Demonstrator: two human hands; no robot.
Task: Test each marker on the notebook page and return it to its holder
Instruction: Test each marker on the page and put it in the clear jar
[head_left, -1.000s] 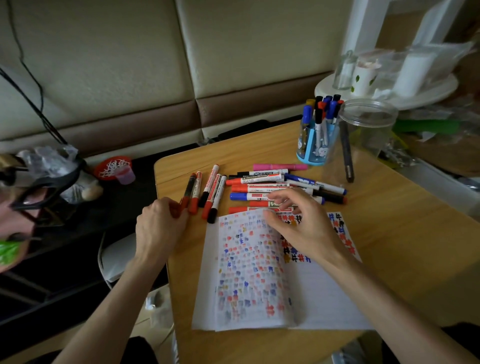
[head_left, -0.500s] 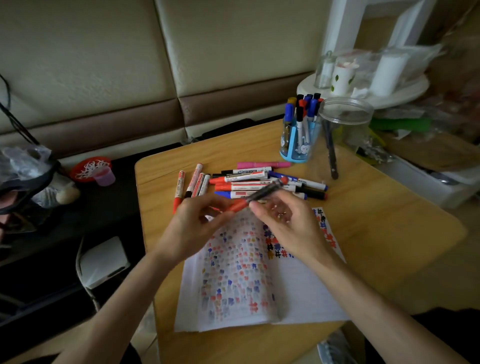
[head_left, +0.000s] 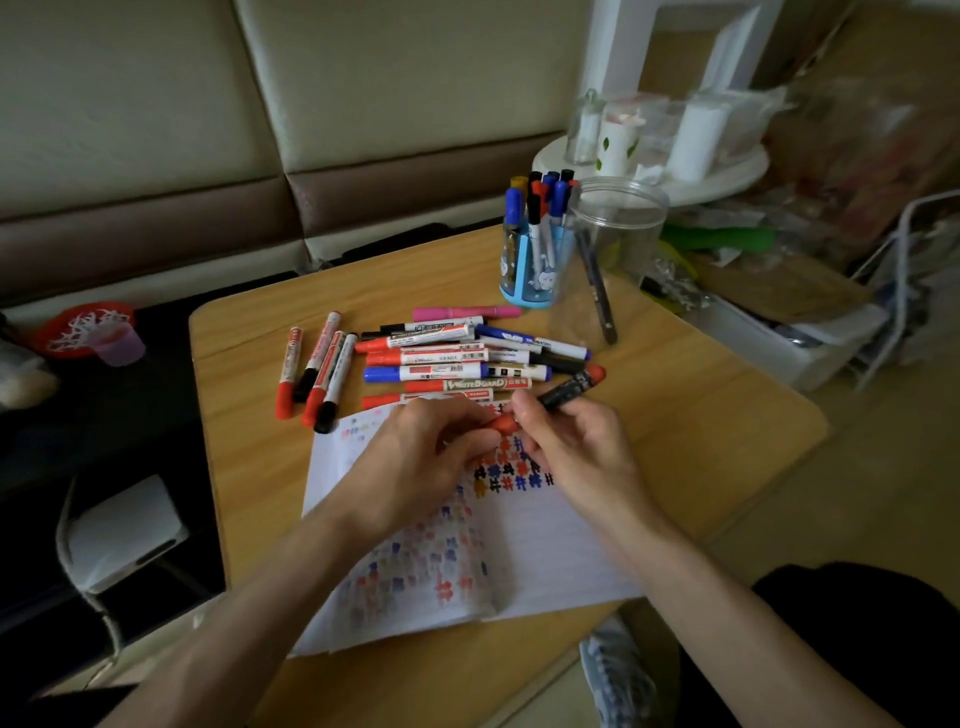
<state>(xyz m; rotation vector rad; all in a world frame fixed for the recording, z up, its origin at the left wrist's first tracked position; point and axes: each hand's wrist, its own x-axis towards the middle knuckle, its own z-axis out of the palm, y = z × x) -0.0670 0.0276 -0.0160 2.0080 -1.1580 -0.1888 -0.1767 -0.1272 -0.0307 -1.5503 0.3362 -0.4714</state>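
The right hand (head_left: 576, 447) pinches the black barrel of a red-ended marker (head_left: 566, 388) just above the notebook (head_left: 545, 545) at mid-table (head_left: 701, 426), and the left hand (head_left: 431, 462) grips its red cap. A straight pull along the barrel should free it cleanly. The loose marker pile (head_left: 441, 358) lies just beyond at 12 o'clock. The crowded blue holder (head_left: 524, 280) at 1 o'clock stands beside a clear jar (head_left: 618, 234), so re-entry looks tight.

The left hand (head_left: 415, 457) and right hand (head_left: 576, 452) cover the top edge of the notebook (head_left: 545, 551) and the middle of the marker (head_left: 569, 388) they hold. Just beyond the notebook, the near row of the pile (head_left: 441, 358) is half hidden, and most labels are too small to read.
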